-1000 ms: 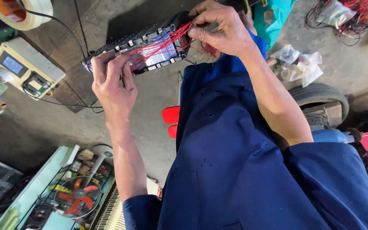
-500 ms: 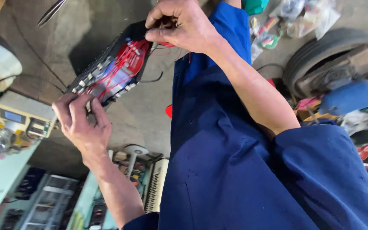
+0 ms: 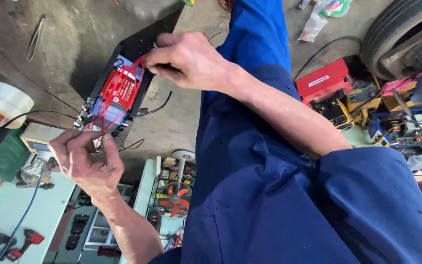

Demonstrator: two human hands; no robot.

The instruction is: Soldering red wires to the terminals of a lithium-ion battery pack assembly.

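A black rectangular pack (image 3: 118, 93) with a red and blue label and a bundle of thin red wires (image 3: 111, 105) hangs in the air between both hands. My left hand (image 3: 86, 164) grips the pack's lower end, fingers curled around the edge where the wires run down. My right hand (image 3: 186, 61) is at the upper end, with fingers pinched on the red wires. A blue sleeve covers my right upper arm. Black leads (image 3: 155, 107) hang off the pack's side.
Below is a concrete floor (image 3: 74, 44). A roll of tape (image 3: 1, 100) and a small meter box (image 3: 37, 138) lie at the left. A small fan with red blades (image 3: 174, 198) is below. A red case (image 3: 323, 80), a tyre (image 3: 401, 24) and cluttered parts are at the right.
The pack has turned from lying across the view to standing more upright. Both hands have stayed on it, and my view has swung over the floor.
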